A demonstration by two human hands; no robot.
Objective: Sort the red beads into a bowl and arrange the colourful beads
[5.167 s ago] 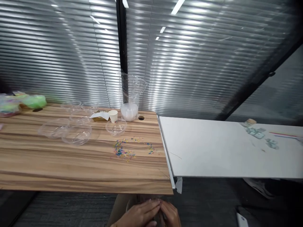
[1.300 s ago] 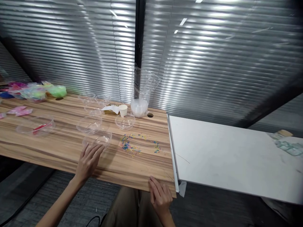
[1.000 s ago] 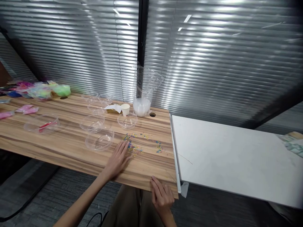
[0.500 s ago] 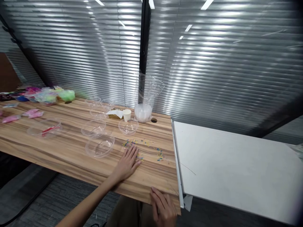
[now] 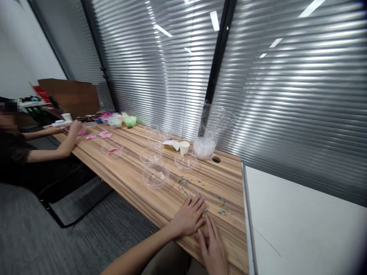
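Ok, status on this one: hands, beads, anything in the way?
Left hand and right hand flat on the wooden table, open. Coloured beads scattered at the fingertips. Clear bowl just beyond, apart.

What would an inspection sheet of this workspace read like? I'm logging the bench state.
Surface: long wooden table, butted against a white table.
Job's things: small coloured beads scattered loose on the wood.
Clutter: clear plastic bowls, small paper cup, clear bag of white material, coloured packets at the far end.
Hands: left hand flat on the beads; right hand flat beside it, both empty.
Cables: nothing seen.
Surroundings: closed grey blinds; another person's hand at the far end; brown cardboard.
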